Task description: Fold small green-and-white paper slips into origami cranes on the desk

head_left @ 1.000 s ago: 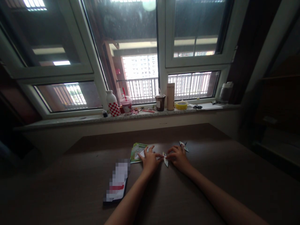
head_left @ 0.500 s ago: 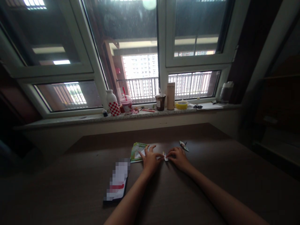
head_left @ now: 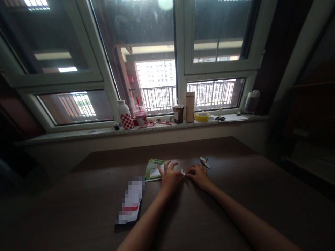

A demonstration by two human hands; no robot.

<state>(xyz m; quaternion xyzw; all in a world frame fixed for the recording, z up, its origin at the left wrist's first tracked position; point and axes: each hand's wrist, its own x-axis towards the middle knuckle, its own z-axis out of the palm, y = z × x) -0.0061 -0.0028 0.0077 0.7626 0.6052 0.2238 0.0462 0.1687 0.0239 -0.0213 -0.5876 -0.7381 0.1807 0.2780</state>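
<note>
Between my two hands is a small piece of folded paper (head_left: 183, 172), whitish with a yellowish tip and mostly covered by my fingers. My left hand (head_left: 171, 177) pinches it from the left with thumb and index finger, the other fingers raised. From the right, my right hand (head_left: 199, 176) holds it in the fingertips, its fingers curled. Just beyond my left fingers lies a stack of green printed paper packets (head_left: 151, 171). Past my right hand rests another small folded paper piece (head_left: 205, 162), pointed at its ends.
A phone (head_left: 131, 202) with a blurred screen lies left of my left forearm on the brown table (head_left: 86, 195). On the windowsill (head_left: 104, 130) stand a checked bottle (head_left: 126, 120), drink cups (head_left: 178, 114), a tan flask (head_left: 190, 107), yellow tape (head_left: 202, 117) and scissors (head_left: 220, 119).
My fingertips have drawn closer together over the folded paper, hiding more of it. My left hand has shifted slightly right. The other things stay where they were.
</note>
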